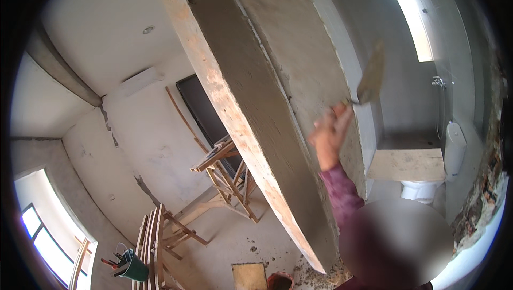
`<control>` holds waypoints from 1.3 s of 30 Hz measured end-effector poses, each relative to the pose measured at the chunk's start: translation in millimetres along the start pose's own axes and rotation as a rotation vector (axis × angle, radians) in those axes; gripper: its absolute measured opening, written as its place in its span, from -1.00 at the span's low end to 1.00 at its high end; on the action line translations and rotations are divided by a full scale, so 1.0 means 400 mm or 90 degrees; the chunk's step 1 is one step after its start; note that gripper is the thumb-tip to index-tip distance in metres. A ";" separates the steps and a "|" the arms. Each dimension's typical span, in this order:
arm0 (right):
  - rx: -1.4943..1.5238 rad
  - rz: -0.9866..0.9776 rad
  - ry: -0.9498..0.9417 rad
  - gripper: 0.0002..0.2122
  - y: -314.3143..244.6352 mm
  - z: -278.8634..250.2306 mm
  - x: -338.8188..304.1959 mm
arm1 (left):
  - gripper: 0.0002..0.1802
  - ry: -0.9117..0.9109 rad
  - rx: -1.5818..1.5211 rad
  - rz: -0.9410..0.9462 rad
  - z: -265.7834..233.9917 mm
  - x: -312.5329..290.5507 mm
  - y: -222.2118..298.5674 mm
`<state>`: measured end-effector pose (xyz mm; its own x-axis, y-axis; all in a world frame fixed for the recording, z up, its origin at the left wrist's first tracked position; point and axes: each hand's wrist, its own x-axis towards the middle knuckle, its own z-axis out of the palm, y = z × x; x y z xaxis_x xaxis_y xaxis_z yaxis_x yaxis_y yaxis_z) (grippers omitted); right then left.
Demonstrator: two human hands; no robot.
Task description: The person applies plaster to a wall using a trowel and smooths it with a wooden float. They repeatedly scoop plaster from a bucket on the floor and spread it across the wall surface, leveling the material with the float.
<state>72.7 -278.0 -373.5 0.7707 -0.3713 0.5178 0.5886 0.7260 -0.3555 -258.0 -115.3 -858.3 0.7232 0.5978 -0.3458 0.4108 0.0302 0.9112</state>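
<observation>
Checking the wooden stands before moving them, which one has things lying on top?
The upright trestle beside the dark doorway; the other trestle lies tipped near the green bucket.

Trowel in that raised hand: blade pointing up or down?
Up. The trowel blade stands above the co-worker's hand gripping its handle, beside the plastered wall; whether it touches cannot be told.

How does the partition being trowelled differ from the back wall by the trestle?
The partition is grey, rough plaster; the back wall is white and smoother. A co-worker's hand holds a trowel at the partition; the cracked back wall has no one at it. Both are plastered.
</observation>
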 end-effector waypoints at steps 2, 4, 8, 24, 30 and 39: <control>-0.085 -0.254 0.014 -0.67 0.041 0.162 0.117 | -0.62 -0.002 -0.009 0.008 0.017 0.039 0.027; -0.201 -0.369 -0.002 -0.65 0.026 0.312 0.163 | -0.63 0.004 -0.019 0.004 0.029 0.058 0.043; -0.375 -0.216 -0.308 -0.56 0.089 0.454 0.198 | -0.64 0.000 -0.031 -0.001 0.055 0.104 0.072; -0.158 0.088 -0.712 -0.68 0.064 0.450 0.598 | -0.70 0.101 -0.089 -0.013 0.055 0.152 0.100; -0.316 -0.189 -0.736 -0.70 0.151 0.519 0.700 | -0.72 0.149 -0.114 -0.040 0.028 0.164 0.128; -0.186 0.109 -0.767 -0.65 0.114 0.573 0.729 | -0.75 0.190 -0.127 -0.072 -0.011 0.166 0.133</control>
<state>268.3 -220.5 -60.2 0.2202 0.5920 0.7753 0.6542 0.4999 -0.5675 -190.3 -70.5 -831.9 0.4734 0.7882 -0.3932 0.3414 0.2473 0.9068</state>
